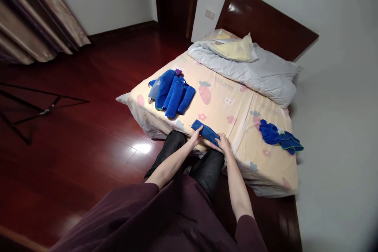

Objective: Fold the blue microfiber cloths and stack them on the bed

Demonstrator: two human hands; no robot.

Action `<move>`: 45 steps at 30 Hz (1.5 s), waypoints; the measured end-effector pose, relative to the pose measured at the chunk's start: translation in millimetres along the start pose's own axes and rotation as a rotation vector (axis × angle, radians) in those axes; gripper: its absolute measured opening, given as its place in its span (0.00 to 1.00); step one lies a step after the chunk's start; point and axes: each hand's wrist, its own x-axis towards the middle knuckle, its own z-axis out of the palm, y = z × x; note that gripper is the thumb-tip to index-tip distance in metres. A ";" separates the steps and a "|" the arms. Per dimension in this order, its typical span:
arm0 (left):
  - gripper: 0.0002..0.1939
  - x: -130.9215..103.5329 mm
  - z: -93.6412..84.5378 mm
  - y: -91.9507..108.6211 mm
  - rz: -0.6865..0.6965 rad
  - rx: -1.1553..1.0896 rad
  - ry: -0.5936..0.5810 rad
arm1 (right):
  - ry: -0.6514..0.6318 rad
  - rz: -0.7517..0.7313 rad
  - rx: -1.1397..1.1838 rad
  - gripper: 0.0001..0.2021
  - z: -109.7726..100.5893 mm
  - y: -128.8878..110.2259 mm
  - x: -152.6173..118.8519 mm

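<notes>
A blue towel (207, 132), folded or rolled into a narrow strip, lies across the near edge of the bed. My left hand (196, 135) grips its left part, thumb on top. At the right end, my right hand (223, 142) has its fingers closed on the cloth. To the left of my hands is a pile of rolled blue towels (173, 93), with a greyish one and a bit of purple cloth among them. Off to the right lie a crumpled blue towel (269, 132) and a darker blue cloth with green edging (291, 143).
The bed (218, 104) has a cream sheet with strawberry prints. A white quilt (245, 67) and a yellow pillow (238, 49) are bunched near the wooden headboard (262, 19). Black stand legs (44, 110) are on the red wooden floor (97, 145) at left.
</notes>
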 end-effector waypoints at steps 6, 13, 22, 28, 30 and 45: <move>0.23 17.8 18.5 39.6 0.175 -0.008 -0.076 | 0.068 -0.083 0.122 0.15 -0.3 -7.6 6.1; 0.23 13.3 40.8 118.1 0.424 0.355 -0.407 | 0.120 -0.054 0.317 0.15 -6.7 -58.4 31.2; 0.23 -1.8 46.6 204.2 0.619 0.803 -0.623 | 0.213 -0.073 0.463 0.26 -11.1 -156.4 74.3; 0.25 3.4 30.8 238.0 0.727 0.892 -0.611 | 0.257 -0.129 0.647 0.29 -10.9 -195.9 96.1; 0.26 3.2 24.4 243.3 0.725 0.905 -0.594 | 0.240 -0.120 0.677 0.28 -7.9 -200.2 100.7; 0.26 12.4 -2.8 236.6 0.617 0.973 -0.452 | 0.183 -0.065 0.599 0.28 8.2 -197.3 104.8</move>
